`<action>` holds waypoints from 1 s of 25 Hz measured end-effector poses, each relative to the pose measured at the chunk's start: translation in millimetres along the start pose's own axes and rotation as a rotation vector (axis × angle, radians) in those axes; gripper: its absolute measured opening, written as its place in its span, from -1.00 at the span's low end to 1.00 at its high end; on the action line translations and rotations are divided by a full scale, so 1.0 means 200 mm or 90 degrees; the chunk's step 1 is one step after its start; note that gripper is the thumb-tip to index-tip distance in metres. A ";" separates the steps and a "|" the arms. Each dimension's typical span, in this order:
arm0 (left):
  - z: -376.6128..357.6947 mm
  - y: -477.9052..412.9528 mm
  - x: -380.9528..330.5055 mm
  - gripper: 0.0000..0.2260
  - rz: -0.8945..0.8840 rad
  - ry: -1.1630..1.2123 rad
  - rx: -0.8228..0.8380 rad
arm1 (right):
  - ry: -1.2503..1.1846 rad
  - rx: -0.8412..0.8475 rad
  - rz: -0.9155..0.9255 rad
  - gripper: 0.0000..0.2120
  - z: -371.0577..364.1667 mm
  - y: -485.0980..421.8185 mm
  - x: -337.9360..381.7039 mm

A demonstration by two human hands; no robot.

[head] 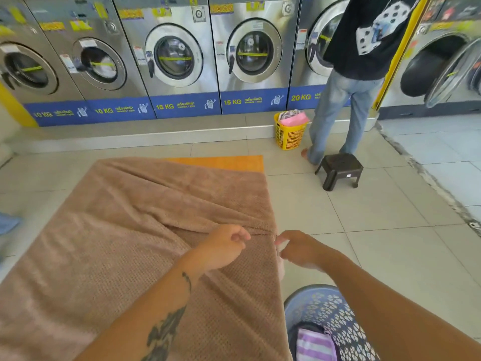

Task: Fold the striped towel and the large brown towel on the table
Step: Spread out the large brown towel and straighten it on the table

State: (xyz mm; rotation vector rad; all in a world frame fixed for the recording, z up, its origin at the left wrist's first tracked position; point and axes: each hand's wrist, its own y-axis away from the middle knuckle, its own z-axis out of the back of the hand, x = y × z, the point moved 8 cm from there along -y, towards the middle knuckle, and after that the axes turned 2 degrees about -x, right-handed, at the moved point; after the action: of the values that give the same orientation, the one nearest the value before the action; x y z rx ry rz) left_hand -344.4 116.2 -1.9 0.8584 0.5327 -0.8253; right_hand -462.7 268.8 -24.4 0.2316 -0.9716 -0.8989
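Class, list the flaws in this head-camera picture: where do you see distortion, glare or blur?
Head view: wide-angle distortion leans and bows the washing machines. Head view: bright glare washes over their steel fronts. Head view: blur softens the left hand, the right hand and the frame's left edge, while the weave of the brown towel is fairly crisp.

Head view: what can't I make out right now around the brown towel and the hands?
All in the head view:
Grip: the left hand and right hand are near the brown towel's right edge. Curled fingers and blur hide whether either pinches cloth.
Towel's near and left ends: cut off by the frame.
Most of the table: covered by the towel.
The striped cloth in the basket: cut by the bottom edge.
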 end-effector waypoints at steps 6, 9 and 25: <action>0.37 -0.72 -0.03 -0.83 -0.048 -0.001 -0.100 | -0.100 -0.142 -0.073 -0.57 0.31 -0.55 0.11; 0.44 -1.09 0.08 -0.73 -0.039 -0.094 -0.124 | -0.153 -0.169 -0.144 -0.46 0.33 -0.86 0.07; 0.76 -1.63 -0.01 -0.70 -0.170 -0.262 -0.306 | 0.075 -0.353 -0.100 -0.46 0.58 -1.38 0.44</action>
State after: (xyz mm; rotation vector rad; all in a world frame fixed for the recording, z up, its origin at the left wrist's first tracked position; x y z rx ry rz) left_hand -596.9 -133.7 -60.5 0.1665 0.4556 -1.0306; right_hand -686.4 53.5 -54.5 -0.1133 -0.5707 -1.2481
